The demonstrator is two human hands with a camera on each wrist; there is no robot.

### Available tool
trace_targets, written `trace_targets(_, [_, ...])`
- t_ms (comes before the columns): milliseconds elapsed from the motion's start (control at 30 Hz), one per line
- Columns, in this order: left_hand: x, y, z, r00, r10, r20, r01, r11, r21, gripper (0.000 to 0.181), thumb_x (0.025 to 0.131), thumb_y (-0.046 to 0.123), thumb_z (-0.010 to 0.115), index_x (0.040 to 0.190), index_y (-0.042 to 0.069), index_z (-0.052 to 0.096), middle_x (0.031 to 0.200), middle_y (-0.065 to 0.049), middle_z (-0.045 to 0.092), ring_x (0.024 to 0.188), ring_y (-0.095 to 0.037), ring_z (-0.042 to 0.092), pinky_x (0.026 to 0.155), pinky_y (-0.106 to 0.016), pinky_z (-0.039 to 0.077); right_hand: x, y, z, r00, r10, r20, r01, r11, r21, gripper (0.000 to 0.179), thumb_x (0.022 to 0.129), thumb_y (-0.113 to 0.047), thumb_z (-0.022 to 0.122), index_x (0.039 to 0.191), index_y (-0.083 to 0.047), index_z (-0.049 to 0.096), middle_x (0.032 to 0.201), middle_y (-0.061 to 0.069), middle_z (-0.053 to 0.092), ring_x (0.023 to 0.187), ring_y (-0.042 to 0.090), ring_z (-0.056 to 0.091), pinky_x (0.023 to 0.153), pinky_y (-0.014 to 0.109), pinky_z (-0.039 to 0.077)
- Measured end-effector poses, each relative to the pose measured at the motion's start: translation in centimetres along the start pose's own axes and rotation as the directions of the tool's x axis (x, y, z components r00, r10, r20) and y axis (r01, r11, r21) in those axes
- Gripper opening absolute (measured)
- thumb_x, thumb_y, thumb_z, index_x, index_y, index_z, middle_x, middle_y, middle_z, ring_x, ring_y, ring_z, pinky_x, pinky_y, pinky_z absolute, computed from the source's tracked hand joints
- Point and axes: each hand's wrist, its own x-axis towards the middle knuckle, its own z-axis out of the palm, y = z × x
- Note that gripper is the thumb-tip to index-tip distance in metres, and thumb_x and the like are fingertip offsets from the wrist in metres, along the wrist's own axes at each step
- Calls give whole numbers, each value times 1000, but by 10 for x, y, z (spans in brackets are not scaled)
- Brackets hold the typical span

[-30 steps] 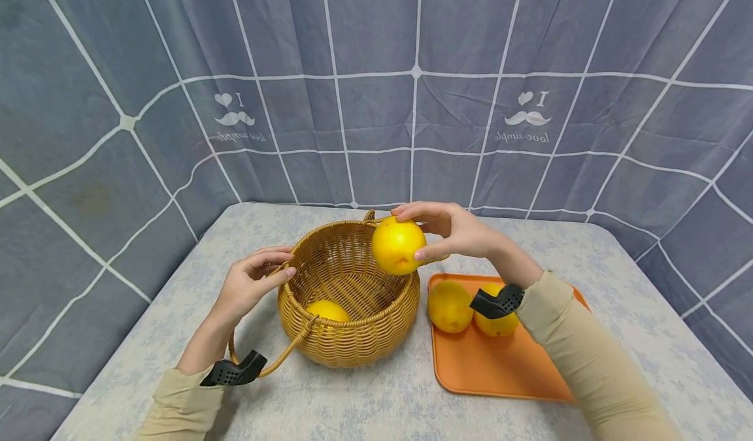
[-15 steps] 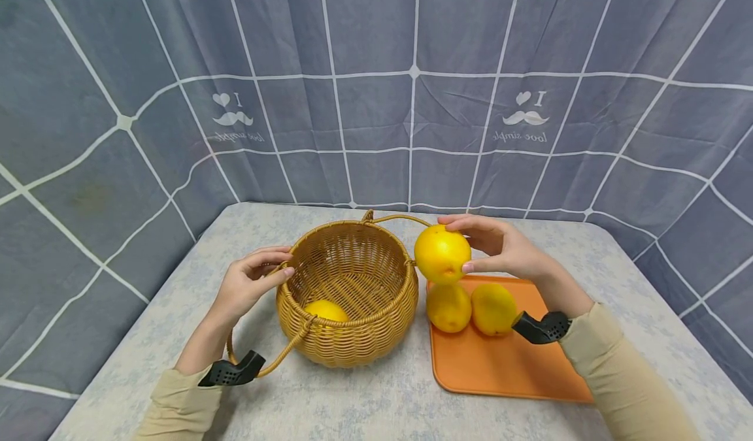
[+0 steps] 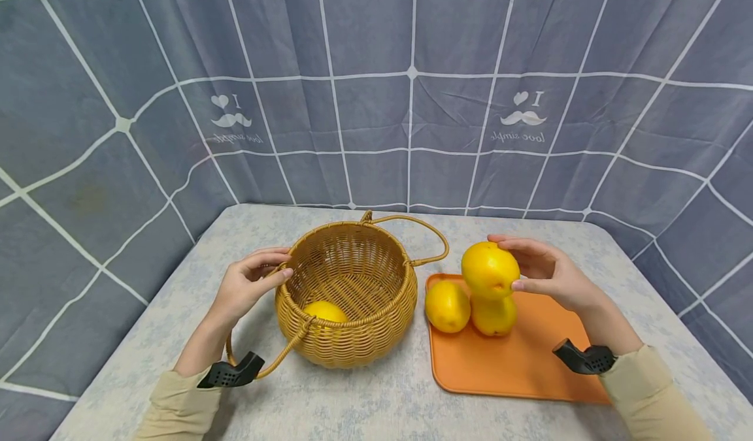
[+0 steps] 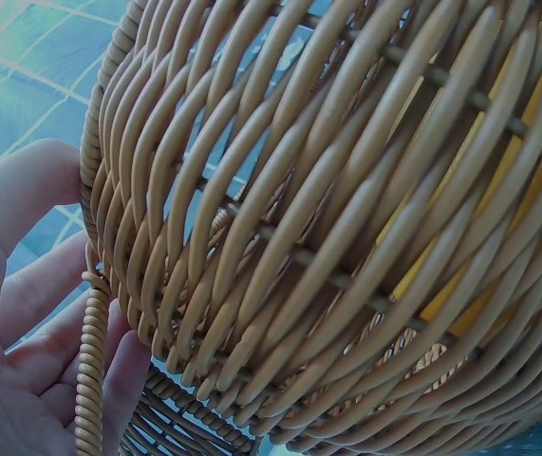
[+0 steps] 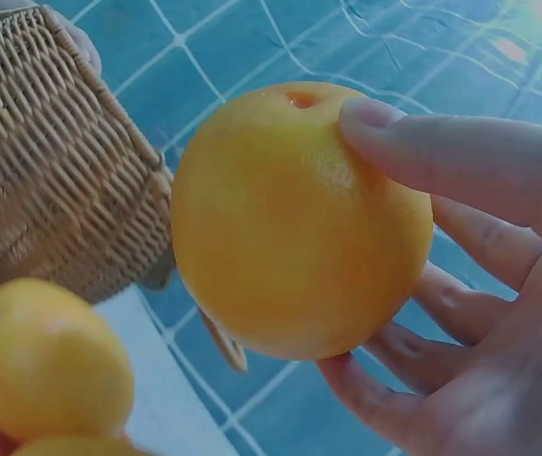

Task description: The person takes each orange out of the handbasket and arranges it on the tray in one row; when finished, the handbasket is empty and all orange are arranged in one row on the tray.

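Observation:
My right hand (image 3: 547,274) holds a yellow orange (image 3: 489,270) between thumb and fingers, above the orange tray (image 3: 506,369). In the right wrist view the thumb presses near the dimple of this orange (image 5: 299,228) and the fingers support its far side. Two more oranges sit side by side on the tray; the held one overlaps the right orange (image 3: 494,317) in the head view, with the left orange (image 3: 448,306) beside it. My left hand (image 3: 253,281) grips the left rim of a round wicker basket (image 3: 353,346). Inside the basket lies another orange (image 3: 325,311).
One basket handle (image 3: 432,225) hangs out to the right, the other handle (image 3: 276,362) droops at the front left near my left wrist. A patterned cloth (image 3: 376,408) covers the table. Behind it hangs a grey-blue checked curtain (image 3: 376,114).
My right hand has carried the orange from over the basket's right rim rightward and lower, to over the tray. My left hand has stayed on the basket rim.

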Motion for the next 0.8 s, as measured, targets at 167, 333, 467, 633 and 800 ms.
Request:
trace_targets(167, [0,-1,0,1000,0,1,0,1000,-8,28,86,7,68,111,-7,64,122,-4,58,106,-6,55,85,-17,47,-24,5,-7,999,-29,-22,29,999,26,56,81,28,47,134,19,33,147,23,28,132,26,38,102,30,39])
trace_targets(333, [1,-2,0,1000,-11,-2,11,1000,-11,29,86,8,69,111,-6,64,122,-3,59,104,-7,56,84,-18,47,-45,4,-14,997,-12,-75,14,1000,22,58,81,29,45,136,20,27,149,21,28,132,24,38,101,28,39])
trace_targets(467, [1,-2,0,1000,-7,-2,7,1000,-8,29,86,7,68,111,-6,64,121,-2,59,104,-7,56,83,-17,48,-61,4,-19,995,4,-99,-2,1000,21,61,81,30,44,137,20,23,149,21,26,131,23,38,100,28,40])
trace_targets(633, [0,0,1,1000,-7,-1,7,1000,-14,29,87,8,68,111,-7,63,121,-1,59,105,-6,56,85,-17,47,-78,8,-24,992,19,-127,-15,999,31,61,82,31,42,137,21,19,149,21,27,130,22,40,100,27,41])
trace_targets(800, [0,0,0,1000,10,4,-10,1000,-22,29,87,5,67,111,-9,62,121,0,59,106,-6,56,87,-17,46,-94,15,-27,983,40,-177,-33,999,39,60,83,31,40,138,20,19,148,17,31,130,19,39,100,24,40])
